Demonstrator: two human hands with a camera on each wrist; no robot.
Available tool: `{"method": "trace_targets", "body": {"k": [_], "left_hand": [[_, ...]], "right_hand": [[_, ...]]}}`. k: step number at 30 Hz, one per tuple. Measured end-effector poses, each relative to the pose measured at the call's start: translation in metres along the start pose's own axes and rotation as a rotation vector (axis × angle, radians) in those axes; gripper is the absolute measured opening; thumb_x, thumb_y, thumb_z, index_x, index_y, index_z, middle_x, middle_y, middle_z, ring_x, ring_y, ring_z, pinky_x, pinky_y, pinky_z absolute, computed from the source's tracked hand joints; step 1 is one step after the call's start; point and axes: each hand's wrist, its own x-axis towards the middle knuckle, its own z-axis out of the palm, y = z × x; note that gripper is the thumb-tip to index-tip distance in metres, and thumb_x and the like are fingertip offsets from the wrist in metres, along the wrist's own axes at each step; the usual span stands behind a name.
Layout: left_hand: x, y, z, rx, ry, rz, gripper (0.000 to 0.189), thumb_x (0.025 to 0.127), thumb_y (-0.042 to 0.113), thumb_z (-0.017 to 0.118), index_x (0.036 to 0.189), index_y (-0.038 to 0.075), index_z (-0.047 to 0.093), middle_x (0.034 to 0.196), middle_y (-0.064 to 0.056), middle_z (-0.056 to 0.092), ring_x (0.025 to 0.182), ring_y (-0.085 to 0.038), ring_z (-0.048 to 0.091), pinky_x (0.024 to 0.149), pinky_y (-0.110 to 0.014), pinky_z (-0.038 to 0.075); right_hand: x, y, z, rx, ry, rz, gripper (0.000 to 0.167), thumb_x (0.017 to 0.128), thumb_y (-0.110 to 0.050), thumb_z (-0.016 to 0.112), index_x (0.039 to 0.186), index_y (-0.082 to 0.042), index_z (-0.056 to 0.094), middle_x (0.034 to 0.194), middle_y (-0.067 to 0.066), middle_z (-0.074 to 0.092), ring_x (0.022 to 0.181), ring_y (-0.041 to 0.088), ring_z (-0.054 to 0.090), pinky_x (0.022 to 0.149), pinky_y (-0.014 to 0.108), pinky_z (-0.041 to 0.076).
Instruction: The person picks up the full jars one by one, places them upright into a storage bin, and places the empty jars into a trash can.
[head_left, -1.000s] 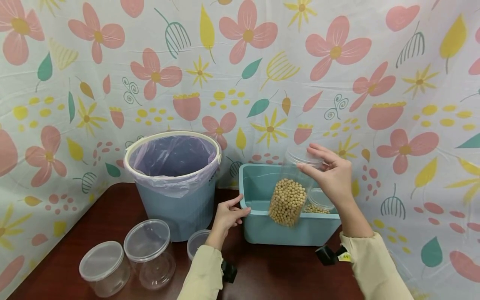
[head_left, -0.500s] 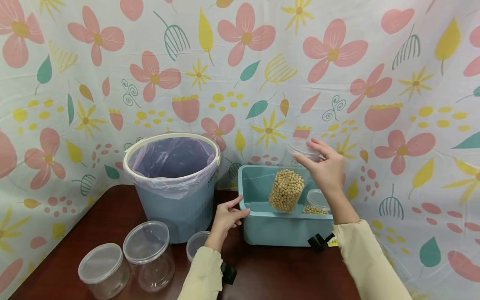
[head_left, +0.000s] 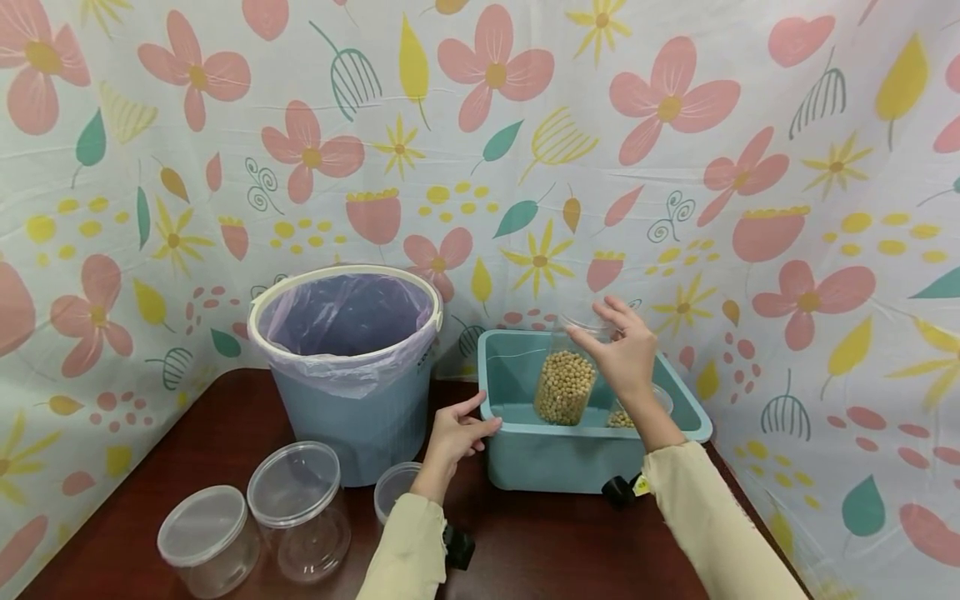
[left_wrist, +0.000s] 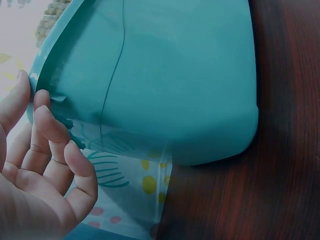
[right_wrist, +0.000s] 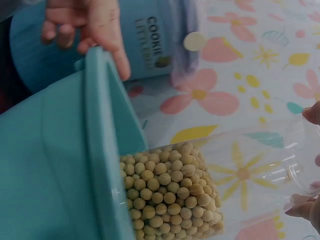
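My right hand (head_left: 626, 350) grips the top of a tall clear plastic jar (head_left: 566, 379), about half filled with round tan beans. The jar stands nearly upright in the teal bin (head_left: 540, 454), its foot at the front rim in the head view. In the right wrist view the beans (right_wrist: 170, 187) show behind the bin's rim, with fingers and thumb at the jar's lidded end. My left hand (head_left: 453, 433) pinches the bin's left rim between thumb and finger. A shorter lidded jar (head_left: 660, 400) with some beans is in the bin's right part, partly hidden by my right wrist.
A blue bucket (head_left: 360, 433) lined with a lilac bag stands left of the bin. Two clear lidded jars (head_left: 206, 542) are at the table's front left, and a smaller one (head_left: 393, 487) is beside my left forearm. A flowered cloth (head_left: 450, 150) hangs close behind.
My right hand has carried the bean jar from over the front rim back, left and down into the bin. The jar has become more upright. My left hand has stayed on the rim.
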Motion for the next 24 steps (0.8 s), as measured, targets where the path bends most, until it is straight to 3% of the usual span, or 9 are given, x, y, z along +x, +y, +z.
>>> {"method": "trace_targets", "body": {"k": [13, 24], "left_hand": [[0.0, 0.0, 0.0, 0.007, 0.003, -0.008, 0.055, 0.075, 0.015, 0.073, 0.126, 0.016, 0.053, 0.069, -0.004, 0.066, 0.043, -0.011, 0.05, 0.042, -0.022, 0.037], [-0.003, 0.0, 0.0, 0.011, -0.003, 0.011, 0.054, 0.076, 0.015, 0.072, 0.126, 0.016, 0.053, 0.068, -0.004, 0.065, 0.044, -0.011, 0.049, 0.042, -0.021, 0.036]], "right_hand": [[-0.023, 0.018, 0.007, -0.017, -0.092, 0.069, 0.047, 0.066, -0.014, 0.08, 0.105, 0.006, 0.064, 0.121, 0.017, 0.053, 0.11, 0.032, 0.049, 0.077, 0.048, 0.045], [-0.044, 0.034, 0.008, -0.056, -0.162, 0.061, 0.045, 0.064, -0.013, 0.081, 0.101, 0.006, 0.065, 0.118, 0.02, 0.054, 0.102, 0.033, 0.053, 0.074, 0.047, 0.046]]}}
